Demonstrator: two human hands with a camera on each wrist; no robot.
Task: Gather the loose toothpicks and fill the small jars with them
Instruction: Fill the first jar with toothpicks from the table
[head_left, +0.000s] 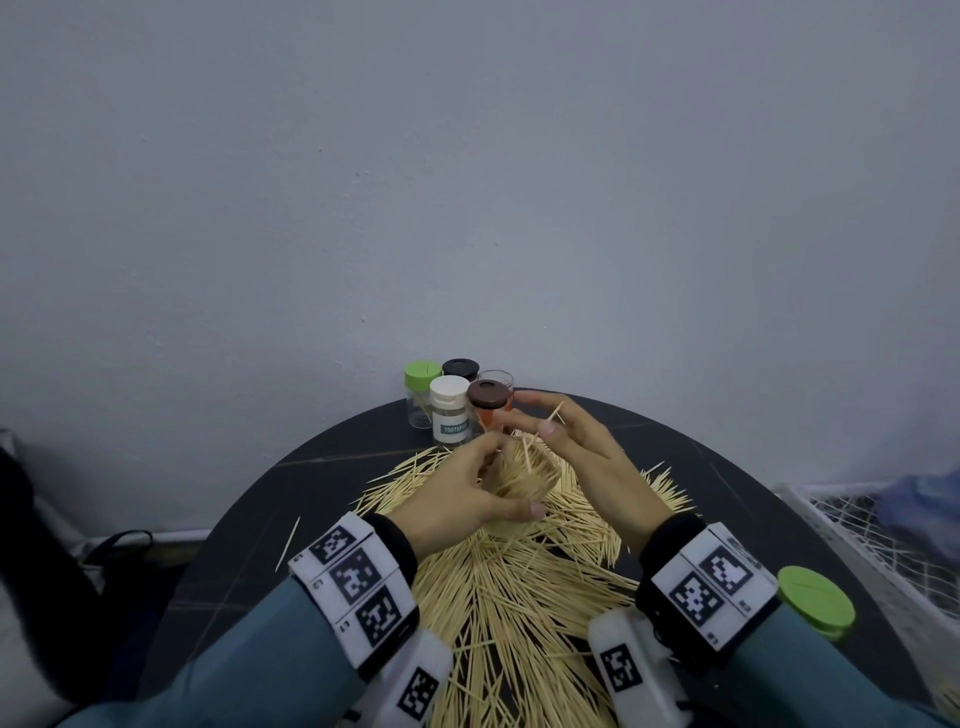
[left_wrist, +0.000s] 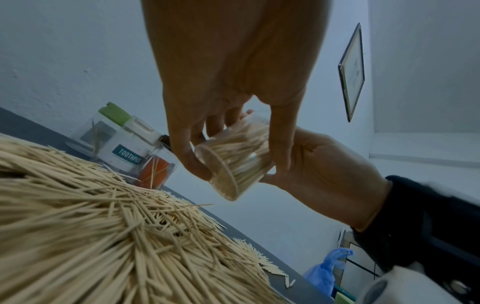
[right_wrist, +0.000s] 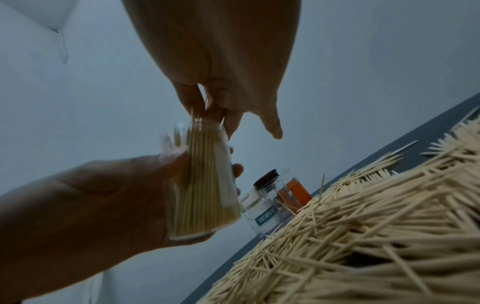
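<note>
While my left hand (head_left: 457, 499) wraps its grip around a small clear plastic jar packed with pale wooden toothpicks (head_left: 524, 475), I hold that jar tilted above the big loose heap of pale wooden toothpicks (head_left: 519, 597) that covers the round dark counter (head_left: 249, 551). My thumb lies along one side of the jar and my fingers curl around the other, as the left wrist view shows, with the jar's clear bottom turned toward that camera. The jar has no lid on it, and the toothpick tips stand out past its open mouth.

My right hand (head_left: 587, 457) is just over the jar's mouth. Its fingers (right_wrist: 189, 100) pinch a few toothpicks at the top of the bundle, while the little finger sticks out straight and a single toothpick pokes up between the fingers in the head view.

Beyond the jar, at the far edge of the counter against the pale grey wall (head_left: 467, 156), stands a tight cluster of other small jars: a clear one with a green lid (head_left: 422, 375), one with a white cap and a teal TOOTHPICK label (head_left: 450, 410), a clear one with a brown lid and an orange band (head_left: 488, 402), another with a dark lid (head_left: 460, 368) behind it, and a clear open one (head_left: 497, 378). Nearer to me than the jar, beside my right wrist, a loose round green lid (head_left: 815, 597) lies on the counter. One stray toothpick (head_left: 287, 543) lies apart from the heap, on the left of the jar.
</note>
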